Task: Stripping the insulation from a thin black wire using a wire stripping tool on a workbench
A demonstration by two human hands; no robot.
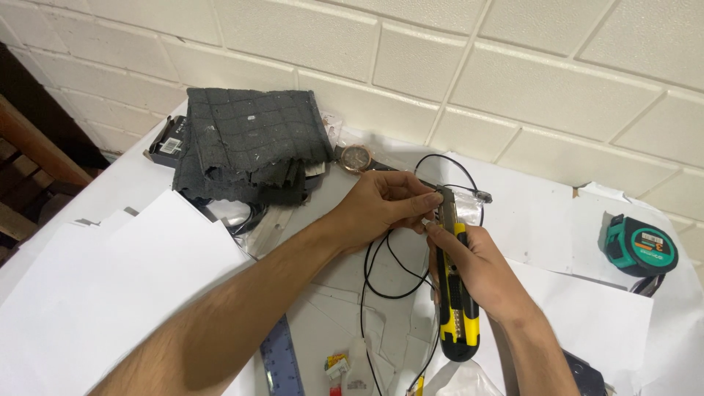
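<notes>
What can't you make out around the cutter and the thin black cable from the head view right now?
- Blade tip of the yellow-and-black utility knife: hidden by the fingertips of the left hand and right hand.
- Where the thin black cable is pinched: too small, covered by fingers.
- Cable's lower end: cut off by the bottom edge.
- Blue metal ruler: cut off at the bottom edge.
- Round wristwatch: dial too small to make out.
</notes>
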